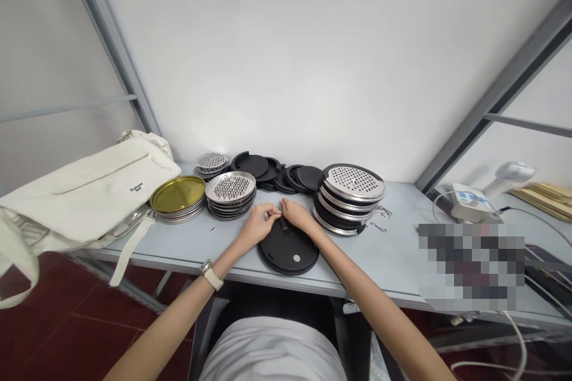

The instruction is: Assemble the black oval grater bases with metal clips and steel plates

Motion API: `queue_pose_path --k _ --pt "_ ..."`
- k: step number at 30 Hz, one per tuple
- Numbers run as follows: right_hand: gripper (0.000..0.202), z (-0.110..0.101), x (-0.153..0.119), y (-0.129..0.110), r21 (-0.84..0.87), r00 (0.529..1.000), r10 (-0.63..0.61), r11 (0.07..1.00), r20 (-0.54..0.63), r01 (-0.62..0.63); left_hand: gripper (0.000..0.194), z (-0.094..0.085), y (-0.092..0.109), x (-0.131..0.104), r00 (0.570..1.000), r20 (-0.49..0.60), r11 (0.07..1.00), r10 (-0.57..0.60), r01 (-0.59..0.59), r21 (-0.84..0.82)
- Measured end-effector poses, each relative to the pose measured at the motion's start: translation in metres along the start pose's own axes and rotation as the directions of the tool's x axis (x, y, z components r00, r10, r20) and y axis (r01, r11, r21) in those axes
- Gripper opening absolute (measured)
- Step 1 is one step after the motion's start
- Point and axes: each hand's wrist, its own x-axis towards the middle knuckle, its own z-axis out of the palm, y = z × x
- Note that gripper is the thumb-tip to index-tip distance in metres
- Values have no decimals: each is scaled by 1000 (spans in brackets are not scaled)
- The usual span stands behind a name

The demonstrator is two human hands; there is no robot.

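Note:
A round black disc (pixel 288 253) lies flat near the table's front edge, with a pale round spot and a small dark slot on its top. A short black strap (pixel 285 227) runs up from its face to the far rim. My left hand (pixel 260 223), wearing a pale-banded watch (pixel 211 275), pinches the strap's far end between thumb and forefinger. Close against it, my right hand (pixel 297 215) is closed at the same strap end, its fingertips partly hidden. The far part of the disc is covered by both hands.
Behind my hands are a gold-topped plate stack (pixel 177 194), perforated metal plates (pixel 231 187), black round pieces (pixel 308 178) and a tall stack of grater discs (pixel 354 183). Metal clips (pixel 379 227) lie beside it. A white bag (pixel 93 190) is left; a white device (pixel 469 202) right.

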Motion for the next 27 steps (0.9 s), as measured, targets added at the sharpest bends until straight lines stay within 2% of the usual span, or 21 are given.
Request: queue_pose_path --k 16,23,27 --pt "36 -3 -1 -2 -7 1000 -4 1000 6 4 9 0 -2 1 999 29 999 40 -40 30" --pt "34 -4 -7 -5 8 997 -32 999 -71 32 12 -2 0 -3 997 63 977 51 -62 202" --pt "34 -5 -7 -4 37 992 -49 998 -116 53 12 -2 4 -6 995 65 970 72 -85 230"
